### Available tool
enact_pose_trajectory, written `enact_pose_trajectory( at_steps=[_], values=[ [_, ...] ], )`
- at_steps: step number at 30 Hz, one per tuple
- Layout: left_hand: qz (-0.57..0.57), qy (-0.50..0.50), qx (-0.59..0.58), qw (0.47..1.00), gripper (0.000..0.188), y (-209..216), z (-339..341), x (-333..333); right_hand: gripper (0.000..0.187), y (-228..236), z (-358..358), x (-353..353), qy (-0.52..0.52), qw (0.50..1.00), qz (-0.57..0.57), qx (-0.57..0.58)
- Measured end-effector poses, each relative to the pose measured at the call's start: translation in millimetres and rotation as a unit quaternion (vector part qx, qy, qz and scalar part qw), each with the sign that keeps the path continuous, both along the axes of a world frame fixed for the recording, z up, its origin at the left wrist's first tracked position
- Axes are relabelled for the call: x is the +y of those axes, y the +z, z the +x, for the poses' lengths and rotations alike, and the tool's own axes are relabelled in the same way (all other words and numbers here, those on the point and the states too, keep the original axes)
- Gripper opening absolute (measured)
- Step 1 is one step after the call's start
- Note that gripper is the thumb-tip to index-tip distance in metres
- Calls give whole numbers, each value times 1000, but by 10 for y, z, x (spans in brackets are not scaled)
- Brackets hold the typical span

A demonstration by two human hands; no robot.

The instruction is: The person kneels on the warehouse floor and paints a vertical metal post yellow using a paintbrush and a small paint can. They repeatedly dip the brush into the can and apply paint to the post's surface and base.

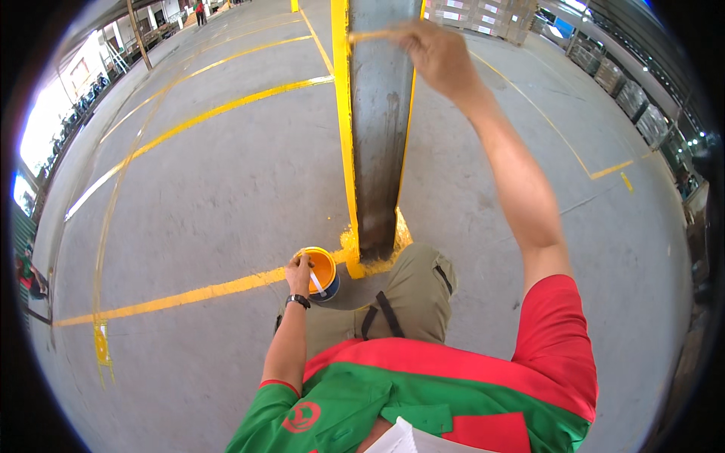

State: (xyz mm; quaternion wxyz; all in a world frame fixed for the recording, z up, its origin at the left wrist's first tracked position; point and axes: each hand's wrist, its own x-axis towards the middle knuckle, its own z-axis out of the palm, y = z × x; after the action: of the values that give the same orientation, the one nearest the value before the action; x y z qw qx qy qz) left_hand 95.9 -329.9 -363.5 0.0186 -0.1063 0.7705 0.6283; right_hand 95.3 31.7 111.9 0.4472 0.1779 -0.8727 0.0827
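Note:
A steel column (375, 136) rises in front of me, its edges yellow and its recessed web bare grey. Raised at its upper part, my right hand (436, 57) grips a paintbrush (370, 35), whose tip touches the yellow left edge. Low down, beside the column's foot, stands a paint bucket (325, 293) with orange-yellow paint inside. Fingers of my left hand (299, 273) are closed over the bucket's left rim. A pale strip (316, 282) shows at the bucket's mouth; I cannot tell what it is.
Yellow paint spots the floor around the column's base (355, 266). Yellow lines (204, 293) cross the grey floor. Stacked cartons (483, 16) stand beyond the column, and wrapped pallets (630, 98) line the far right. A person (200, 11) is far off, another (30, 279) at the left edge.

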Motion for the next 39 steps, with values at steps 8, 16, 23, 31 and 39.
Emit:
enact_pose_trajectory(
  at_steps=[8, 16, 23, 31, 39],
  values=[
    [-145, -9, 13, 989, 37, -108, -39, -155, 21, 343, -200, 15, 108, 932, 74, 339],
    [-211, 19, 59, 976, 43, -206, -61, -328, 34, -1051, 210, -94, 72, 987, 145, 24],
    [-372, -10, 43, 927, 43, -59, -5, -459, 23, -464, -4, -57, 125, 991, 25, 42],
    [-417, 14, 51, 908, 43, -248, 12, -688, 19, 722, -124, -31, 102, 946, 14, 308],
    [-397, 36, 62, 915, 45, -433, 42, -738, 35, -289, -166, -19, 44, 942, 231, 241]
  ],
)
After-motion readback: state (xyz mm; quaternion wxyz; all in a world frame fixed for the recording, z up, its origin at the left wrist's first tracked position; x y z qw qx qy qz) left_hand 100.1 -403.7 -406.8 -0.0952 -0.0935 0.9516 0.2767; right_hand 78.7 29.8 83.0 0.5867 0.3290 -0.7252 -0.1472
